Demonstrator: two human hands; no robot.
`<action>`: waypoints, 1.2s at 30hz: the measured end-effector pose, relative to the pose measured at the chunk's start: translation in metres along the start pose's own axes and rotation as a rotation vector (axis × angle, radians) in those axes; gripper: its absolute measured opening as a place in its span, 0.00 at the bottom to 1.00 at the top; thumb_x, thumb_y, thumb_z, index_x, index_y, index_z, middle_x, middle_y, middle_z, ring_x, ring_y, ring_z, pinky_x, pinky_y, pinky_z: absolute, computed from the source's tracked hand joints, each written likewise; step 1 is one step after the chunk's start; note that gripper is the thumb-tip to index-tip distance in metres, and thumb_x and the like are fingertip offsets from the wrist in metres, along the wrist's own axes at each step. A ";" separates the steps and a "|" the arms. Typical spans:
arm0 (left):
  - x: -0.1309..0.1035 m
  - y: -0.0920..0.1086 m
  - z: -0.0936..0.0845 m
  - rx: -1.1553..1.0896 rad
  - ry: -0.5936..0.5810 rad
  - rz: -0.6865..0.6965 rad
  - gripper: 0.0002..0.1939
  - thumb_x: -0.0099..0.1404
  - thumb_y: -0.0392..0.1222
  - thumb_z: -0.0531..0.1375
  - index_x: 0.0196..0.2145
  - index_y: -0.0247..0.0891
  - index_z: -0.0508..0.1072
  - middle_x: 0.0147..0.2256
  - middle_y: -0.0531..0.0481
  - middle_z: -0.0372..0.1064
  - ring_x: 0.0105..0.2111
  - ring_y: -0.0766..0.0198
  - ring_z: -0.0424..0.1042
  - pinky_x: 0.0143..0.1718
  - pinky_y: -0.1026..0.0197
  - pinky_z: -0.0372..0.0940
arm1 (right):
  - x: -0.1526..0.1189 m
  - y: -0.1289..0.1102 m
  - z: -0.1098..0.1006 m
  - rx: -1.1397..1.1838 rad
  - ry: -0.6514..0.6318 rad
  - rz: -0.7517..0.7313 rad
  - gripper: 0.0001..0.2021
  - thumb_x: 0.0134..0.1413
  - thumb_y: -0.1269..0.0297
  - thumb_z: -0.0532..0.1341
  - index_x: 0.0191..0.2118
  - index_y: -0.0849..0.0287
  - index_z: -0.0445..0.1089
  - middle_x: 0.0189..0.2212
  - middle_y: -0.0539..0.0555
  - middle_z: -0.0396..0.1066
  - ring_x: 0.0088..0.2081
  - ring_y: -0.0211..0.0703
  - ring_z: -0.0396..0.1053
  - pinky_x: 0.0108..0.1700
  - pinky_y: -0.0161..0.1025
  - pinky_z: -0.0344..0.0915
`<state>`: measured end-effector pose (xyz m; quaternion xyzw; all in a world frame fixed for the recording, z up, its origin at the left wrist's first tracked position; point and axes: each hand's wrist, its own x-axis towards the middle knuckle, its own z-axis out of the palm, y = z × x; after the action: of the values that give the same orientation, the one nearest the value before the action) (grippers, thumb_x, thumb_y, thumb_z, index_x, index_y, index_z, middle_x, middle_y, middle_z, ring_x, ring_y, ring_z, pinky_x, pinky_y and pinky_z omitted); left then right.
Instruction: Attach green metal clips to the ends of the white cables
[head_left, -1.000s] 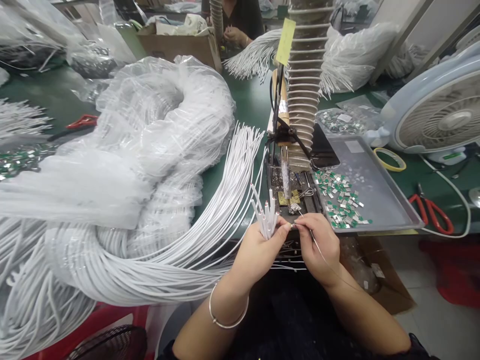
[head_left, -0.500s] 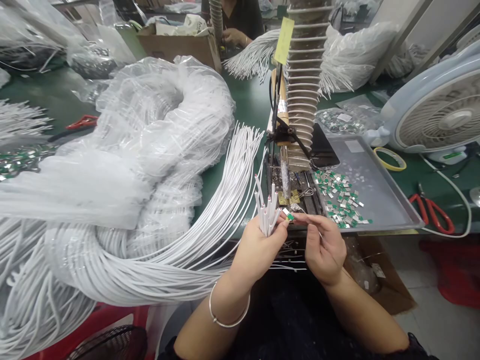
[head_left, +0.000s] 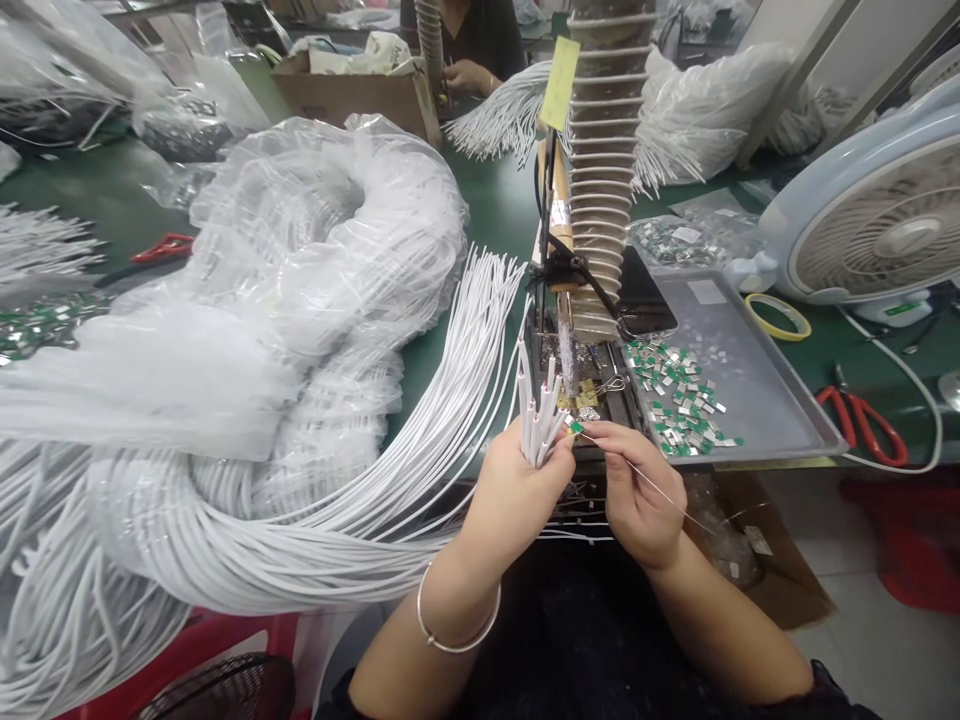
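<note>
My left hand is closed around several white cables, their cut ends pointing up. At its thumb and fingertips is a small green circuit board with a metal end. My right hand pinches a thin solder wire, whose tip meets or nearly meets the board; exact contact is too small to tell. Just beyond both hands, a soldering iron hangs tip down in a stand, above a small yellowish block.
A grey tray at right holds many green boards. Red-handled scissors, yellow tape and a fan lie beyond. Bagged white cable fills the left. A ribbed hose hangs centrally. Another person's hand is across the table.
My right hand has shifted slightly left and down, and the solder wire now shows running from its fingers. The circuit board has turned a little in my left fingertips.
</note>
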<state>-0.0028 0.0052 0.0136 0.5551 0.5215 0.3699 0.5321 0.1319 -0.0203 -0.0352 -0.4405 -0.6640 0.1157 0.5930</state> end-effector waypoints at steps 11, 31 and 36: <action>0.003 0.007 0.000 0.082 0.032 -0.001 0.04 0.58 0.38 0.55 0.28 0.36 0.69 0.30 0.49 0.69 0.33 0.62 0.68 0.35 0.60 0.63 | 0.003 0.001 0.003 -0.022 0.023 -0.017 0.11 0.56 0.76 0.54 0.41 0.56 0.69 0.38 0.56 0.75 0.42 0.45 0.73 0.43 0.46 0.72; 0.001 0.011 -0.002 0.066 0.052 0.000 0.03 0.58 0.38 0.55 0.29 0.36 0.67 0.30 0.49 0.67 0.33 0.61 0.68 0.35 0.59 0.62 | 0.010 -0.003 0.007 -0.083 0.035 -0.049 0.11 0.56 0.76 0.54 0.41 0.57 0.68 0.36 0.57 0.75 0.41 0.45 0.73 0.41 0.46 0.73; 0.002 0.011 -0.002 0.061 0.058 0.004 0.03 0.58 0.38 0.55 0.29 0.36 0.67 0.30 0.50 0.68 0.33 0.62 0.68 0.35 0.59 0.63 | 0.011 -0.003 0.008 -0.077 0.043 -0.055 0.11 0.55 0.76 0.54 0.40 0.57 0.69 0.36 0.56 0.75 0.41 0.45 0.74 0.42 0.45 0.73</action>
<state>-0.0020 0.0086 0.0242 0.5610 0.5467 0.3708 0.4989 0.1244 -0.0111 -0.0274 -0.4470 -0.6671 0.0641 0.5926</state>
